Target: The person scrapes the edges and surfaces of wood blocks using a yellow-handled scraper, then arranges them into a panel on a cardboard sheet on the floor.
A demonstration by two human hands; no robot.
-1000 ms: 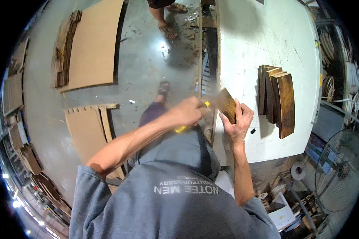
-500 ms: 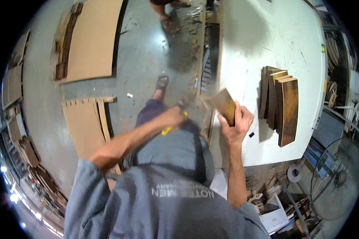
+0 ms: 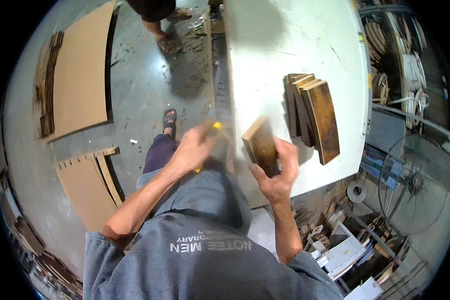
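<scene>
My right hand (image 3: 280, 172) grips a short, flat wooden block (image 3: 262, 147) with a dark stained brown face and a paler end. It is tilted over the near left part of the white tabletop (image 3: 255, 75). Closed around a slim yellow tool (image 3: 217, 125), my left hand (image 3: 195, 147) is over my lap, just left of the table edge. Yellow shows at both ends of that fist; motion blur hides the tool's exact kind. To the right of the held block, several curved brown wooden pieces (image 3: 322, 122) lean together in a fanned row on the table.
Brown sheet boards (image 3: 82, 75) lie stacked on the floor at the far left, with another panel (image 3: 85, 192) nearer me. A person's feet (image 3: 169, 44) stand beyond on the littered floor. A standing fan (image 3: 412, 182) and cluttered shelving are right of the table.
The view has shifted right, so the scene sits further left. My right hand has turned the block more upright, nearer me. My left hand has come up closer to the table edge.
</scene>
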